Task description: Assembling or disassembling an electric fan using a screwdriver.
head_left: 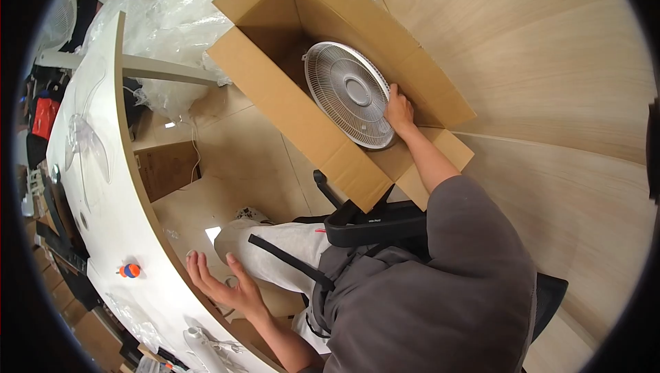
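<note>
The white fan grille (pixel 349 92) is gripped at its rim by the right hand (pixel 399 112), inside the cardboard box (pixel 289 105). The left hand (pixel 223 283) is spread, empty, beside the worktop (pixel 130 215). Held one-handed, the grille could be snagged on a flap and dropped.

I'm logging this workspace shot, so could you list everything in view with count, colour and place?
Cardboard box: one, brown, open on the floor, upper middle.
Fan grille: one, white, round, inside the box.
Plastic wrapping: a heap, clear, on the floor at upper left.
Table: one, white top, along the left.
Fan blade: one, clear, lying on the table.
Small tool: one, orange and blue, on the table near its edge.
Chair: one, black, under the person.
Floor: light wood.
Left hand: open, palm up, by the table edge, holding nothing.
Right hand: on the fan grille's rim, inside the box.
</note>
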`<state>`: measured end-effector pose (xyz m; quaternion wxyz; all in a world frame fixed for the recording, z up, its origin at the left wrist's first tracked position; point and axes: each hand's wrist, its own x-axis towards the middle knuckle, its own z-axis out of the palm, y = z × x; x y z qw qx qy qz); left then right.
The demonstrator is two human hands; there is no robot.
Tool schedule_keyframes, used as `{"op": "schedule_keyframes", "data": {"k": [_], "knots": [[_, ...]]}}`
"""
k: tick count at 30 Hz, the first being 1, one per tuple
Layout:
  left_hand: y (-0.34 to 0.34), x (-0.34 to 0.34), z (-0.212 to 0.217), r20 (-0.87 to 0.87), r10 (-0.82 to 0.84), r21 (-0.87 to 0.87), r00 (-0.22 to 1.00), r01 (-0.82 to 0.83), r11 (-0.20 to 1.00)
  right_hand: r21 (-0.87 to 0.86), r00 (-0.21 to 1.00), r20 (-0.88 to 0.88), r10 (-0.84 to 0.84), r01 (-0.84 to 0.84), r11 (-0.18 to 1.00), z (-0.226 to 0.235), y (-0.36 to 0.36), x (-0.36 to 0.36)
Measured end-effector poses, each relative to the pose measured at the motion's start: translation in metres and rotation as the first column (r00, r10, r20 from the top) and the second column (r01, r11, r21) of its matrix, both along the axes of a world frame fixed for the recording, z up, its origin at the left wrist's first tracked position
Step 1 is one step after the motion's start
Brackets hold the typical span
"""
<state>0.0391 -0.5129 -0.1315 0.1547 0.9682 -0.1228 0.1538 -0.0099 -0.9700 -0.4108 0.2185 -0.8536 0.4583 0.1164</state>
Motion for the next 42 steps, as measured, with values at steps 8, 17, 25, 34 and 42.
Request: {"op": "schedule_keyframes", "data": {"k": [8,17,25,34,42], "knots": [[-0.031,-0.002,-0.018,-0.086,-0.089,-0.13,0.992,0.077,0.989,0.152,0.985,0.141,0.098,-0.119,0.981,0.03,0.003,0.016],[-0.099,-0.011,-0.059,-0.329,-0.364,-0.373,0.871,0.234,0.898,0.95,0.771,0.306,-0.559,-0.207,0.235,-0.02,0.002,0.055],[-0.191,0.004,-0.111,-0.477,-0.607,-0.324,0.636,0.514,0.794,0.983,0.865,0.056,-0.498,0.04,0.18,-0.099,0.027,0.05],[-0.201,-0.004,-0.153,-0.586,-0.596,-0.251,0.549,0.576,0.778,0.736,0.948,-0.098,-0.303,0.274,0.619,-0.244,0.021,0.013],[-0.19,-0.017,-0.16,-0.6,-0.608,-0.271,0.521,0.582,0.766,0.437,0.995,-0.082,-0.059,0.089,0.895,-0.279,0.03,-0.033]]}}
